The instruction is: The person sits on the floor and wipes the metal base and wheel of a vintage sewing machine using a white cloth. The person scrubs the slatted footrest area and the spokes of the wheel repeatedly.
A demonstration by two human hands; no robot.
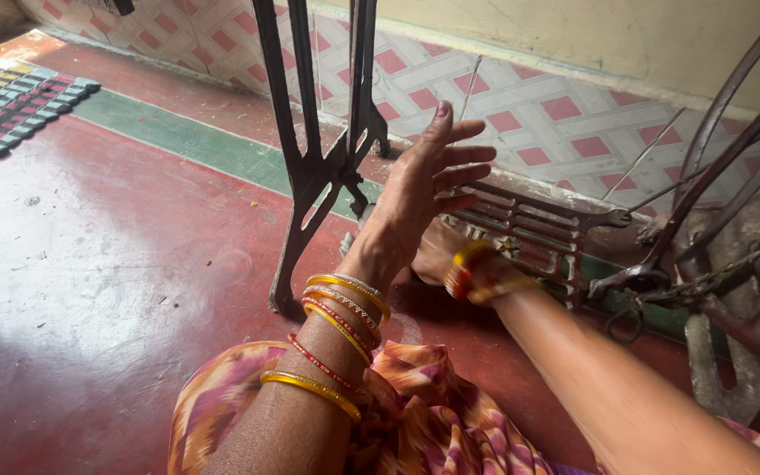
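Centrally, the left hand (415, 198) is raised with fingers spread wide, gripping nothing, before the black iron stand (323, 167). Behind it, the right hand (437, 251) reaches toward the treadle (538, 229) right of centre; its grip cannot be told.

- left hand (422, 198) is up in the air, fingers spread and pointing right, back of the hand toward the camera, holding nothing
- left wrist and forearm reach up from bottom centre
- right hand (440, 252) sits mostly hidden behind the left, so its grip is anyone's guess
- right forearm comes in from the bottom right corner
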